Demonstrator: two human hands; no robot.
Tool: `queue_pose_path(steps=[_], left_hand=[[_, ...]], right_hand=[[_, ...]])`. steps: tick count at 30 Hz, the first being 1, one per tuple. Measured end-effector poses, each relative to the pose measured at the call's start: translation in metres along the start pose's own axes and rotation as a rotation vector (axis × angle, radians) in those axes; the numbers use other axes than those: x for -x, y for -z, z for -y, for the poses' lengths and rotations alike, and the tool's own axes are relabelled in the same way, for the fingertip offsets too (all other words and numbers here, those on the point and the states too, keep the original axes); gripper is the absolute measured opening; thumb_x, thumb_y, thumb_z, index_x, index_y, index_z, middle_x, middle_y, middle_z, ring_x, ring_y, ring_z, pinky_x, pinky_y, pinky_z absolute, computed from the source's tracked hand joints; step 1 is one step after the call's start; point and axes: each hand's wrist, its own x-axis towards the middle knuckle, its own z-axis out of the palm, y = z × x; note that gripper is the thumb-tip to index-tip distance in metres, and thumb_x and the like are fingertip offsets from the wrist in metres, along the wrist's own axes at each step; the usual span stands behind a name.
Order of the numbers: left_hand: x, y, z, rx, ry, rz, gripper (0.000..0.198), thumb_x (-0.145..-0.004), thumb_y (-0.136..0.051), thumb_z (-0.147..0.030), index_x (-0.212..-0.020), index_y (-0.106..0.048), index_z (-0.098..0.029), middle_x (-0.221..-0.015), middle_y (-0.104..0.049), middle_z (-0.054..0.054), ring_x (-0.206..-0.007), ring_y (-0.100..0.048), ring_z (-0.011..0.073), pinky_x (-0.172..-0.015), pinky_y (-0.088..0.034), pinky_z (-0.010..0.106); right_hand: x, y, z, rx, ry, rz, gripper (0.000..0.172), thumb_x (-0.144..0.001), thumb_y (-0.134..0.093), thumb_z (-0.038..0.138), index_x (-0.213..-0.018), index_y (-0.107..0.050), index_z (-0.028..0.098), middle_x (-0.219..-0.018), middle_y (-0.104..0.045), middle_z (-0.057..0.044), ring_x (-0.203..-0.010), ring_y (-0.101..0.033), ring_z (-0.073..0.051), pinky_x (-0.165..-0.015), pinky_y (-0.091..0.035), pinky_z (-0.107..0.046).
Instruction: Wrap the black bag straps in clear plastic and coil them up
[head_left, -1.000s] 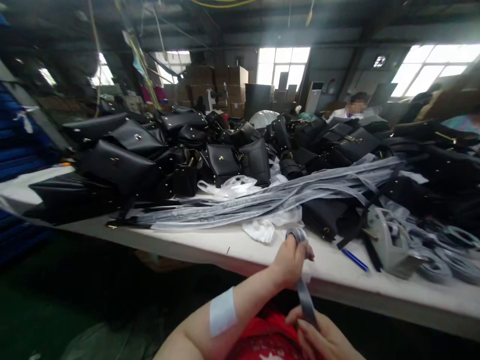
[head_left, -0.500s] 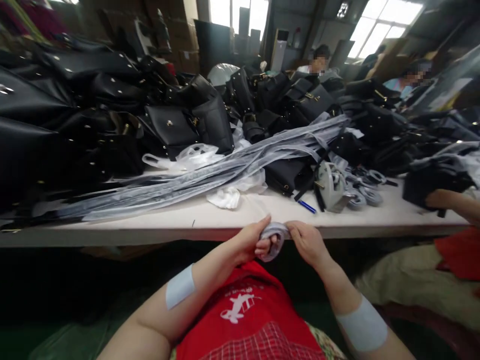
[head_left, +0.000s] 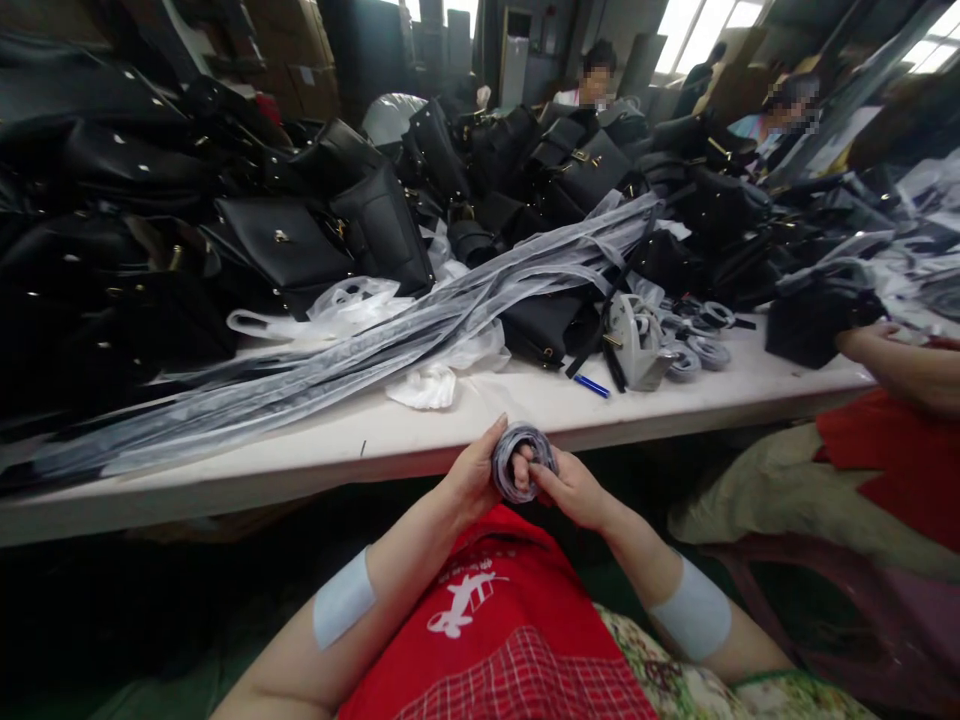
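A grey strap rolled into a coil [head_left: 519, 463] sits between both my hands, just below the front edge of the white table [head_left: 375, 450]. My left hand [head_left: 471, 477] wraps the coil's left side with the thumb up over its top. From the right, my right hand [head_left: 574, 487] pinches the coil with fingers closed on it. Both hands hover over my red apron [head_left: 495, 620].
Long plastic-wrapped straps [head_left: 360, 355] lie across the table in front of heaps of black handbags [head_left: 300, 240]. More coiled straps [head_left: 694, 350], a tape dispenser [head_left: 634, 345] and a blue pen [head_left: 592, 386] lie to the right. A co-worker's arm [head_left: 900, 365] holds a black bag [head_left: 810, 315] at right.
The strap hung loose between my hands a second ago; it is now wound into a tight coil held in both. My view has swung right and downward.
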Motion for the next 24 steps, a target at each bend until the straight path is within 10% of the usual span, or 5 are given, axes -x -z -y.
queue_pose_path(steps=[13, 18, 20, 24], left_hand=[[-0.007, 0.015, 0.003, -0.216, -0.18, -0.228, 0.039, -0.073, -0.071, -0.052, -0.074, -0.065, -0.013, -0.06, -0.066, 0.001, -0.055, -0.058, 0.0131, -0.057, -0.045, 0.022], [0.007, 0.009, -0.003, -0.912, -0.161, 0.125, 0.035, -0.077, -0.069, -0.049, -0.092, -0.07, -0.017, -0.082, -0.072, 0.006, -0.075, -0.064, 0.019, -0.071, -0.047, 0.026], [0.011, 0.002, -0.001, -1.143, -0.182, 0.207, 0.035, -0.072, -0.074, -0.044, -0.099, -0.071, -0.021, -0.089, -0.074, 0.007, -0.079, -0.065, 0.0221, -0.072, -0.047, 0.027], [0.008, 0.001, 0.003, -1.133, -0.313, -0.011, 0.03, -0.079, -0.068, -0.039, -0.102, -0.07, -0.021, -0.098, -0.073, 0.008, -0.088, -0.065, 0.0239, -0.082, -0.047, 0.03]], right_hand=[[0.023, 0.024, 0.028, 0.316, 0.038, 0.044, 0.034, -0.094, -0.047, 0.047, -0.107, -0.058, 0.017, -0.077, -0.063, -0.002, -0.063, -0.054, -0.014, -0.061, -0.042, -0.025], [0.024, 0.039, 0.04, 0.681, -0.056, 0.453, 0.033, -0.084, -0.061, 0.051, -0.081, -0.063, 0.018, -0.07, -0.061, -0.002, -0.06, -0.049, -0.014, -0.056, -0.034, -0.024], [0.019, 0.04, 0.034, 0.622, -0.064, 0.491, 0.03, -0.083, -0.063, 0.047, -0.079, -0.062, 0.017, -0.071, -0.06, -0.002, -0.061, -0.049, -0.013, -0.057, -0.034, -0.024], [0.01, 0.037, 0.011, 0.067, -0.129, 0.368, 0.042, -0.082, -0.061, 0.056, -0.093, -0.059, 0.016, -0.073, -0.057, 0.001, -0.061, -0.049, -0.011, -0.056, -0.039, -0.022]])
